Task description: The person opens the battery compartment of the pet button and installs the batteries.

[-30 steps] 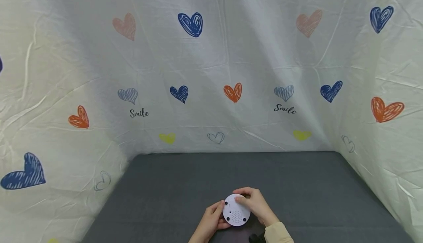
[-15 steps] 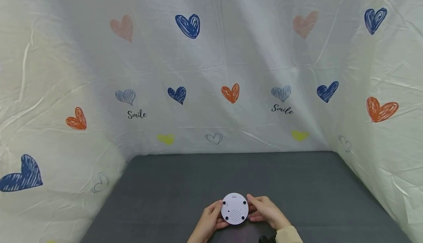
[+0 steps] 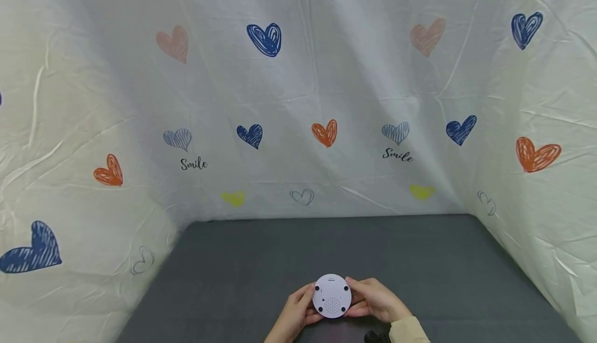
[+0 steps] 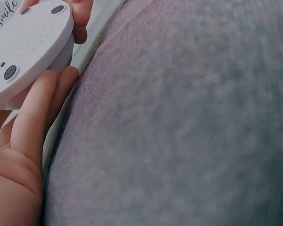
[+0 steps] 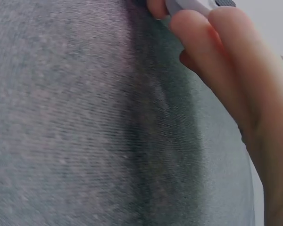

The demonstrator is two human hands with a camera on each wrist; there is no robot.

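A round white device (image 3: 332, 297) faces up with its flat side, which bears several black rubber feet and a patch of small holes. Its exact kind does not show. My left hand (image 3: 295, 309) grips the left edge, thumb at the upper rim and fingers beneath. On the opposite edge, my right hand (image 3: 377, 301) holds it the same way. The left wrist view shows the tilted device (image 4: 30, 52) with a thicker body under the flat face, and fingers (image 4: 35, 108) against its side. Only a sliver of the device (image 5: 193, 5) appears in the right wrist view.
A dark grey cloth-covered table (image 3: 261, 255) lies beneath the hands. White curtains (image 3: 354, 79) printed with hearts and "Smile" surround it at the back and sides. A small black object (image 3: 373, 337) sits by the right sleeve (image 3: 408, 330).
My right hand has moved from the top of the device's face to its right edge and now grips it there. The left hand keeps its hold. The head view has shifted slightly.
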